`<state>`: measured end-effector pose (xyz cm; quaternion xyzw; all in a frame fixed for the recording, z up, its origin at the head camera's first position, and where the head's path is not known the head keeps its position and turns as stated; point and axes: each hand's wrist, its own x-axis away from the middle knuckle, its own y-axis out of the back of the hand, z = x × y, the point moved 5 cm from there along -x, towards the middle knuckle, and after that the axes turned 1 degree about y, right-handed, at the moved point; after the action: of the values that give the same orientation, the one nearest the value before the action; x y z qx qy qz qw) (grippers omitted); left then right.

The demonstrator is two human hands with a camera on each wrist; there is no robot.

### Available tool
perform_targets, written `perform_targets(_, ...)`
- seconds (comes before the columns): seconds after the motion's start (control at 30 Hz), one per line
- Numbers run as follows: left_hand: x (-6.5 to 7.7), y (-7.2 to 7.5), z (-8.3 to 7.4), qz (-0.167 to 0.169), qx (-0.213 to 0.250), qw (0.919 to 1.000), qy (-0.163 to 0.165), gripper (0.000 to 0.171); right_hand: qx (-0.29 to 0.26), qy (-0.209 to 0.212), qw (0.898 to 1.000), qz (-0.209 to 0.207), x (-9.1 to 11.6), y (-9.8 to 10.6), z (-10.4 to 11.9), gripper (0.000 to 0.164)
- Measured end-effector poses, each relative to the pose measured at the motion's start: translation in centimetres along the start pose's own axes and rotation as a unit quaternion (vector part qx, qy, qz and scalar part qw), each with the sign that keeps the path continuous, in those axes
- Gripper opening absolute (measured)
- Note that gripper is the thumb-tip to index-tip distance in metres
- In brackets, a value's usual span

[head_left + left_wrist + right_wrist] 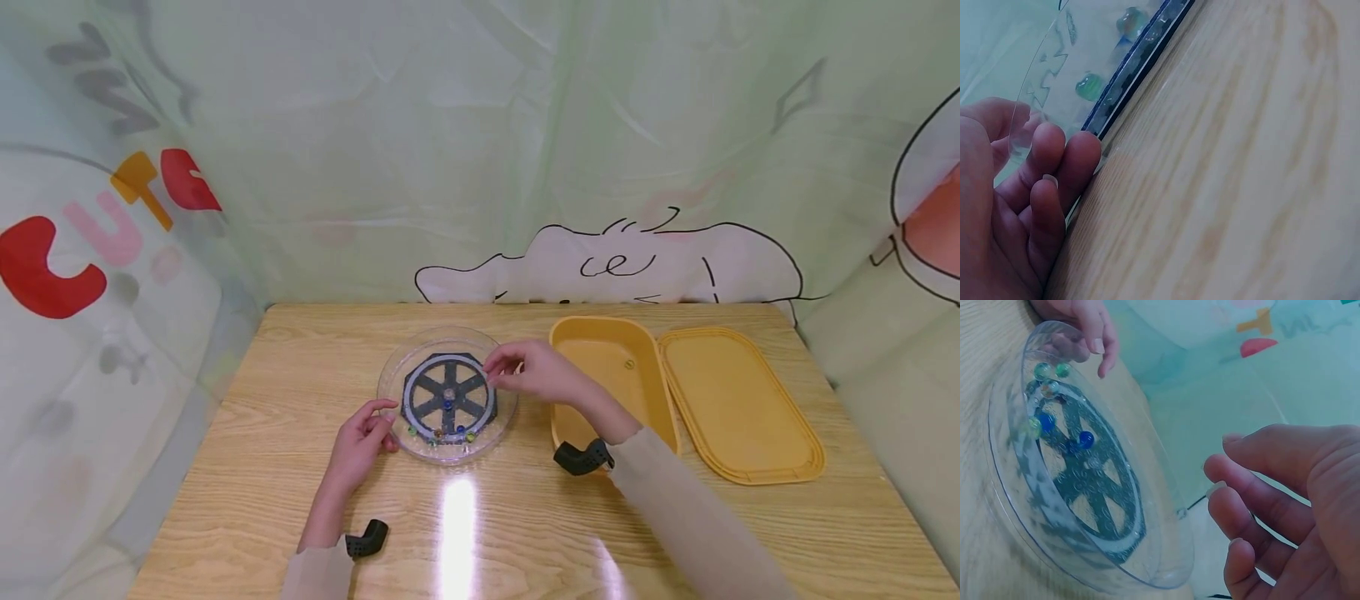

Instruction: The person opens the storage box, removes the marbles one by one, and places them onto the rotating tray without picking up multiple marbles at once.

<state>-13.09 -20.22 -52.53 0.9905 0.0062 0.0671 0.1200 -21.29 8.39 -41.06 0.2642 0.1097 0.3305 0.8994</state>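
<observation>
A clear round dish [504, 425] stands on the table, a dark base with a spoked wheel pattern [431, 406] showing through its bottom. Several glass marbles lie inside, mostly along the near side, among them a green marble [1089, 87] and a blue marble [1086, 439]. My left hand [360, 442] grips the dish's near-left rim, its fingertips on both sides of the clear wall in the left wrist view. Over the dish's right edge hovers my right hand [536, 371], its fingers loosely bent. Nothing shows between that thumb and fingers [1229, 509] in the right wrist view.
Right of the dish stands a deep orange-yellow tub [611, 358], under my right forearm. Its matching flat lid [742, 404] lies beside it on the wooden table [300, 358]. A printed curtain [390, 167] hangs behind the table and along both sides.
</observation>
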Motion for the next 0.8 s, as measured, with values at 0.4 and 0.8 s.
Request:
perform_targets(0.4, 0.1, 0.0, 0.2, -0.008, -0.007, 0.9996, -0.027, 0.023, 0.007, -0.029, 0.998, -0.050, 1.9, 3.4, -1.9, 0.015)
perform_targets(0.8, 0.0, 0.0, 0.0, 0.001, 0.000, 0.9999, -0.014, 0.023, -0.018, -0.059, 0.995, -0.084, 4.3, 5.4, -3.4, 0.011)
